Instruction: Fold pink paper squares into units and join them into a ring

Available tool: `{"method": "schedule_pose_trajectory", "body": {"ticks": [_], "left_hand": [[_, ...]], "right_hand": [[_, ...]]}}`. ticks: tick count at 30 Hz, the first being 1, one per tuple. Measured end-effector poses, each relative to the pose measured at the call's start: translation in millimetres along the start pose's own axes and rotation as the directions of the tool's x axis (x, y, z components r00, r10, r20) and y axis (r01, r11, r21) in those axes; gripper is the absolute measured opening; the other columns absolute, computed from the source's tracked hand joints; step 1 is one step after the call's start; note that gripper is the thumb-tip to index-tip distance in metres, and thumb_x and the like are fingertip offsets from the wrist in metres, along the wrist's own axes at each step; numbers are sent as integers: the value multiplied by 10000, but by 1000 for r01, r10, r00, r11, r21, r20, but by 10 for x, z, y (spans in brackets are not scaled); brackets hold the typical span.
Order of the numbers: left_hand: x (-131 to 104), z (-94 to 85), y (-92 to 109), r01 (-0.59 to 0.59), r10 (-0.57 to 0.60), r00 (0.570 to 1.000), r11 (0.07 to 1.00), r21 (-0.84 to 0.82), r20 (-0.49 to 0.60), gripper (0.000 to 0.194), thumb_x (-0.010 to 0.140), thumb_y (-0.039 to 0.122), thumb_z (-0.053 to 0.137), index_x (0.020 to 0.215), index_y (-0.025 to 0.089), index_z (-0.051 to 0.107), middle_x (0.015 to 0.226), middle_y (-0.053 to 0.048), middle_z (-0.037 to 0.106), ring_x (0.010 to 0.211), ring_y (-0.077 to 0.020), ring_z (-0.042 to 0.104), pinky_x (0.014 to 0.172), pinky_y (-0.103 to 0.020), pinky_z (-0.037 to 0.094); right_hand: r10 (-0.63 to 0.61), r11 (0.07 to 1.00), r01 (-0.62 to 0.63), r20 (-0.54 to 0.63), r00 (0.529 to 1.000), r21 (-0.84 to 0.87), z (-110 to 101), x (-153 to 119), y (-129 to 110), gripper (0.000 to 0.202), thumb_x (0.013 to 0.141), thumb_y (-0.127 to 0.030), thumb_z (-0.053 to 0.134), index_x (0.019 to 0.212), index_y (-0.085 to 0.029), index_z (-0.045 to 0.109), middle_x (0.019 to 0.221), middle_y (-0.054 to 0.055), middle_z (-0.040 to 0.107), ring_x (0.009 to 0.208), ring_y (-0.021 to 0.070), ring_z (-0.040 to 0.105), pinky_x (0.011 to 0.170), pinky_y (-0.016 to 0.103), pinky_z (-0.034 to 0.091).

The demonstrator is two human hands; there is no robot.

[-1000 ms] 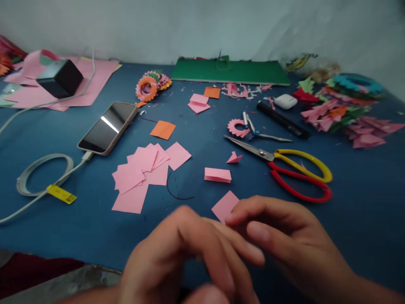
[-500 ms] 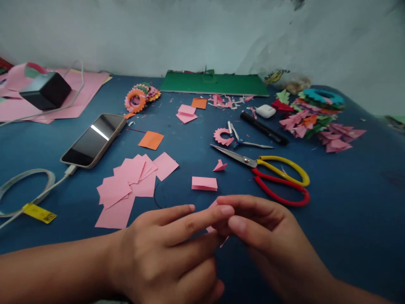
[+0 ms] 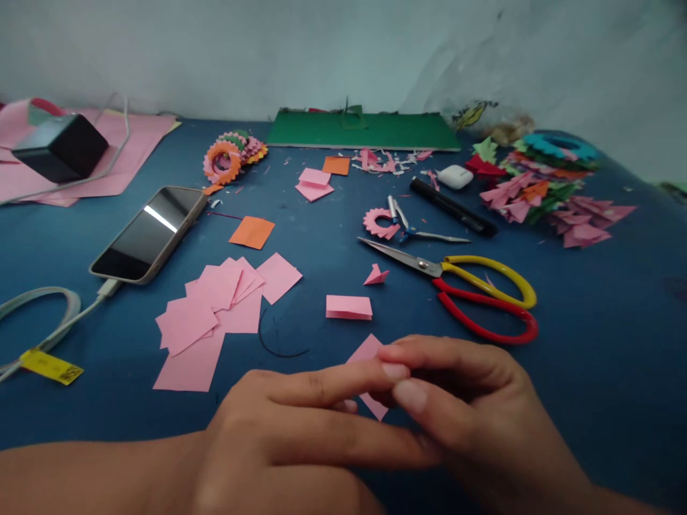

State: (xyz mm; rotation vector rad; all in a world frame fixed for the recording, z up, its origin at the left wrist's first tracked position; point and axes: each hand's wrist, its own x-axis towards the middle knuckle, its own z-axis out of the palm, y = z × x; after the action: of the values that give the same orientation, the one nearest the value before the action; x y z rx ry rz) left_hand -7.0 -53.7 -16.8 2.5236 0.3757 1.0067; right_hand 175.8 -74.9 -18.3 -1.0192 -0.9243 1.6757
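My left hand (image 3: pixel 284 429) reaches across from the left with its index and middle fingers stretched out. Its index fingertip touches the fingertips of my right hand (image 3: pixel 472 400). The right hand's thumb and fingers are pressed close together, and whatever lies between them is hidden. Behind and below the fingers shows a pink paper square (image 3: pixel 366 347), partly covered; I cannot tell whether a hand grips it. Just beyond lie a folded pink paper strip (image 3: pixel 348 307) and a small folded pink paper triangle (image 3: pixel 376 275).
Pink paper squares (image 3: pixel 187 325) spread at left, near a phone (image 3: pixel 150 232) on a charging cable. Scissors (image 3: pixel 483 286) with yellow and red handles lie at right, before a black pen (image 3: pixel 454 207) and tweezers (image 3: pixel 429 234). Folded-paper pieces (image 3: pixel 558 182) pile at back right.
My left hand's middle finger has stretched out further right, under the right hand. More of the pink paper square shows between the hands. The view has shifted slightly.
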Motion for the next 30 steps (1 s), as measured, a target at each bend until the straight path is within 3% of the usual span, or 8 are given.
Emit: {"method": "schedule_pose_trajectory", "body": {"ticks": [5, 9, 12, 17, 20, 23, 27, 30], "left_hand": [[-52, 66, 27, 138, -141, 990, 987, -84, -32, 365, 934, 136, 346, 809, 219, 679, 1056, 110, 691, 1199, -40, 487, 952, -62, 401], [-5, 72, 37, 60, -59, 995, 998, 15, -74, 362, 894, 124, 399, 643, 208, 646, 972, 86, 718, 1227, -51, 457, 1001, -77, 351], [39, 27, 61, 18, -13, 999, 994, 111, -43, 309, 892, 173, 446, 676, 216, 664, 925, 74, 728, 1194, -86, 503, 941, -108, 430], [20, -28, 137, 44, -67, 996, 947, 318, 62, 229, 900, 253, 517, 750, 289, 686, 958, 139, 710, 1249, -92, 445, 821, -145, 522], [-28, 16, 130, 0, -4, 1000, 928, 371, 10, 332, 933, 230, 447, 735, 321, 698, 953, 172, 705, 1245, -89, 448, 775, -122, 532], [-67, 87, 103, 3, 23, 998, 923, 384, -62, 352, 926, 213, 460, 704, 335, 705, 901, 189, 710, 1223, -85, 473, 757, -92, 529], [-81, 100, 108, 52, -41, 998, 927, 370, -39, 421, 960, 232, 379, 710, 314, 707, 829, 133, 729, 1074, -85, 598, 640, -93, 536], [-48, 25, 124, 13, -23, 1000, 924, 382, 22, 382, 952, 219, 404, 722, 287, 701, 789, 103, 729, 1053, -92, 611, 553, -99, 515]], "right_hand": [[-39, 996, 35, -50, 998, -82, 22, -4, -14, 291, 716, -111, 702, 748, -398, 736, 732, -52, 748, 642, 116, 711, 531, 94, 552], [-69, 988, 57, -78, 995, -145, 35, 3, -17, 334, 694, -63, 694, 734, -392, 734, 719, -65, 747, 637, 95, 709, 543, 67, 535], [-94, 978, 71, -112, 989, -194, 22, 15, -12, 308, 677, -71, 707, 715, -375, 736, 698, -58, 745, 607, 97, 705, 534, 77, 536], [-151, 947, 104, -133, 980, -305, 0, 24, 14, 217, 654, -134, 739, 704, -345, 741, 667, -33, 740, 562, 126, 693, 489, 137, 548], [-163, 927, 113, -114, 980, -359, -1, 24, 31, 177, 654, -154, 737, 707, -323, 744, 644, -17, 730, 537, 131, 678, 456, 154, 534], [-136, 920, 95, -84, 987, -380, -7, 33, 46, 147, 675, -181, 724, 733, -314, 745, 637, -7, 724, 526, 135, 662, 430, 172, 514], [-36, 946, 31, -8, 999, -323, -21, 51, 56, 82, 707, -233, 714, 748, -302, 733, 576, -19, 693, 490, 121, 628, 429, 186, 507], [9, 969, -5, 14, 1000, -249, -30, 58, 50, 44, 699, -255, 729, 719, -293, 725, 552, -30, 668, 477, 108, 606, 428, 185, 506]]}}
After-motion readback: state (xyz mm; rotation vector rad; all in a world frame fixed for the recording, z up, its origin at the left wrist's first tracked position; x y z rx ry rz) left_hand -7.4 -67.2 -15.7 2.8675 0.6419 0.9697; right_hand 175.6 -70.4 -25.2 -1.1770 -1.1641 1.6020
